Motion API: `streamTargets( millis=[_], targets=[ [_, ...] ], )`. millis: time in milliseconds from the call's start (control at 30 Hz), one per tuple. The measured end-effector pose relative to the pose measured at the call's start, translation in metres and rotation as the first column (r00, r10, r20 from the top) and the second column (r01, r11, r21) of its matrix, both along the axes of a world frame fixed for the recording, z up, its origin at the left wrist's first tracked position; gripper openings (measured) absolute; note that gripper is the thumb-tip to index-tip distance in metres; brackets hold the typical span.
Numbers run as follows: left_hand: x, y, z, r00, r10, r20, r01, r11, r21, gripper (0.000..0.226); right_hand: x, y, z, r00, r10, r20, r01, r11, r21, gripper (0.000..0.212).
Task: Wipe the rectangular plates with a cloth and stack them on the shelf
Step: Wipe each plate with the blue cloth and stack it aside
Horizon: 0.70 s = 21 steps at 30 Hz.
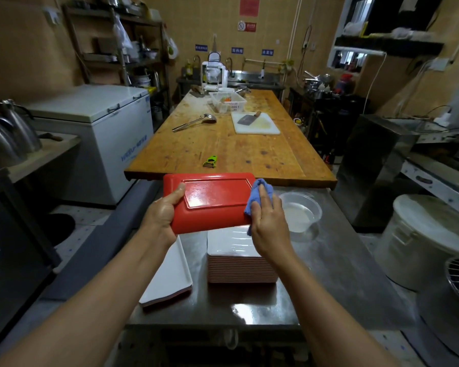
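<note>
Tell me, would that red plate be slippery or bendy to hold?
Probably stiff: the red plate keeps flat though the left hand grips only one end. Its glossy, seemingly wet surface suggests slipperiness. The right hand presses a blue cloth against it without visible flexing.

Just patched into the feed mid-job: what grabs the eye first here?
The red plate at centre, held over the steel counter by the left hand while the right hand presses a blue cloth to its right end. Just below stands a tall plate stack, with a clear bowl to its right. Beyond runs a long wooden table bearing a cleaver on a white board.
</note>
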<state>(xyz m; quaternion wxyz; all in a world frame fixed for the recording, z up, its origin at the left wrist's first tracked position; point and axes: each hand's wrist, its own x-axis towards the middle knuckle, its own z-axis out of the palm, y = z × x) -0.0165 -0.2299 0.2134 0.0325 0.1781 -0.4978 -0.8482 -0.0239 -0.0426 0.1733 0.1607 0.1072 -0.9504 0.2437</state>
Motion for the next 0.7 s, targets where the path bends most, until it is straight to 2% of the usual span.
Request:
streamTargets(
  millis=[33, 133, 200, 300, 400, 600, 667, 700],
  targets=[
    [0.001, -0.002, -0.002, 1.000, 0.017, 0.010, -0.017, 1.000, 0.018, 0.009, 0.004, -0.003, -0.004, 1.000, 0.004, -0.014, -0.005, 0.997, -0.075, 0.047],
    [0.006, -0.008, -0.006, 0.998, 0.043, 0.039, -0.044, 0.998, 0.033, 0.010, 0.014, -0.010, -0.010, 0.996, -0.030, 0.086, 0.058, 0.940, -0.337, 0.046],
    [0.010, -0.014, -0.010, 0.997, 0.061, 0.051, -0.062, 0.998, 0.022, 0.010, 0.015, -0.014, -0.013, 0.990, -0.032, 0.140, 0.090, 0.899, -0.428, 0.045],
    [0.017, -0.027, -0.013, 0.996, 0.076, 0.052, -0.075, 0.997, -0.016, 0.015, 0.014, -0.019, -0.019, 0.991, -0.016, 0.135, 0.083, 0.858, -0.507, 0.033],
    [0.024, -0.042, -0.017, 0.994, 0.093, 0.055, -0.090, 0.995, -0.052, 0.029, 0.015, -0.029, -0.020, 0.976, 0.013, 0.218, 0.115, 0.819, -0.562, 0.016],
    [0.038, -0.075, -0.019, 0.982, 0.191, -0.009, -0.190, 0.974, -0.126, 0.007, 0.011, -0.049, -0.029, 0.948, 0.035, 0.318, 0.135, 0.857, -0.497, 0.018],
    [0.041, -0.085, -0.019, 0.968, 0.232, -0.098, -0.250, 0.924, -0.291, 0.008, 0.009, -0.057, -0.026, 0.956, 0.020, 0.293, 0.143, 0.839, -0.525, 0.011],
    [0.042, -0.090, -0.021, 0.962, 0.222, -0.160, -0.272, 0.847, -0.457, 0.008, 0.008, -0.061, -0.025, 0.961, 0.035, 0.274, 0.129, 0.819, -0.559, 0.008]
  ],
)
